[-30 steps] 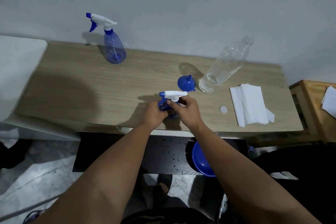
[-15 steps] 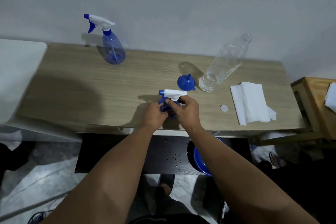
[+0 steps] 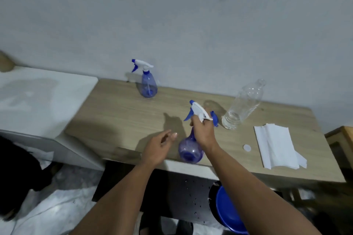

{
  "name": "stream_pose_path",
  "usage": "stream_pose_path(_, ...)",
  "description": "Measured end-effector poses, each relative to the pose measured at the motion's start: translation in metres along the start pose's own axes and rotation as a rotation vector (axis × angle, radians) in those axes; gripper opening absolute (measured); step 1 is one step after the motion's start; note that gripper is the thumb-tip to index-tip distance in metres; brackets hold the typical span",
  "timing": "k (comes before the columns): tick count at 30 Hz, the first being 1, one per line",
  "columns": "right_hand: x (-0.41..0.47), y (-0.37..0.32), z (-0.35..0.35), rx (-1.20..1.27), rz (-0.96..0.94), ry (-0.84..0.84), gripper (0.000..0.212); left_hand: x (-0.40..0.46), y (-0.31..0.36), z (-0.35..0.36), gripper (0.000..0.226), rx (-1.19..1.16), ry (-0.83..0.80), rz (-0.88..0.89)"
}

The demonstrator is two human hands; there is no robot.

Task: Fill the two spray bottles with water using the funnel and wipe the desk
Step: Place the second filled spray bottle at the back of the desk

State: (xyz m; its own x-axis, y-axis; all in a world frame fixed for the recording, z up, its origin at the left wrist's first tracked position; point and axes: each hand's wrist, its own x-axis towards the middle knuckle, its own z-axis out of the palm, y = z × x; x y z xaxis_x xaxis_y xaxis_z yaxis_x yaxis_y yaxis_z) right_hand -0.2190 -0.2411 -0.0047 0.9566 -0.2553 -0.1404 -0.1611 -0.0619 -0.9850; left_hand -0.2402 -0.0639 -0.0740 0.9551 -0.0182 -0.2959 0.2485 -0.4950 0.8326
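1. Our right hand (image 3: 203,129) has its fingers clenched round the neck of the near bottle (image 3: 190,149), just under the white trigger head (image 3: 199,113), and holds it over the front edge of the surface (image 3: 118,112). We cannot tell whether its base touches the wood.
2. Our left hand (image 3: 158,148) hangs beside it with fingers released, touching nothing.
3. The grip is high and the weight sits low, so the bottle could swing or slip. If the head is loosely screwed, we judge it might part from the body.
4. A drop here would go off the edge toward the blue basin (image 3: 227,213) and the floor.
5. The far bottle (image 3: 148,87) stands upright by the wall. The clear bottle (image 3: 241,106) stands uncapped, its cap (image 3: 246,147) lying near the tissues (image 3: 275,147); a careless elbow could tip it.
6. The funnel (image 3: 214,118) is mostly hidden behind our right hand.
7. Water level in either spray bottle is hard to read through the blue tint, and the picture is slightly blurred.
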Motion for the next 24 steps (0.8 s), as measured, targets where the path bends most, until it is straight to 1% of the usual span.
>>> stream_pose_path(3, -0.009, -0.007, 0.026, -0.035, 0.041, -0.143, 0.017, -0.011, -0.012, -0.028, 0.08, 0.069, 0.135, -0.023)
stream_pose_path(5, -0.017, -0.004, 0.046, -0.072, 0.051, -0.243, 0.021, -0.016, -0.016, -0.046, 0.068, 0.162, 0.208, -0.042)
stream_pose_path(7, -0.024, 0.005, 0.064, -0.129, 0.089, -0.308, 0.025, -0.022, -0.019, -0.062, 0.052, 0.253, 0.305, -0.012)
stream_pose_path(9, -0.032, 0.02, 0.078, -0.179, 0.102, -0.355, 0.027, -0.03, -0.022, -0.074, 0.047, 0.305, 0.364, 0.003)
stream_pose_path(11, -0.039, 0.032, 0.086, -0.26, 0.087, -0.393, 0.024, -0.036, -0.026, -0.082, 0.048, 0.353, 0.372, -0.047)
stream_pose_path(13, -0.047, 0.04, 0.089, -0.344, 0.082, -0.433, 0.015, -0.041, -0.031, -0.086, 0.051, 0.394, 0.38, -0.108)
stream_pose_path(16, -0.056, 0.045, 0.089, -0.397, 0.115, -0.438, 0.016, -0.047, -0.039, -0.086, 0.053, 0.426, 0.379, -0.142)
stream_pose_path(20, -0.06, 0.047, 0.087, -0.412, 0.138, -0.429, 0.024, -0.053, -0.046, -0.082, 0.054, 0.463, 0.37, -0.168)
stream_pose_path(24, -0.06, 0.047, 0.085, -0.432, 0.118, -0.397, 0.021, -0.052, -0.045, -0.08, 0.055, 0.47, 0.37, -0.155)
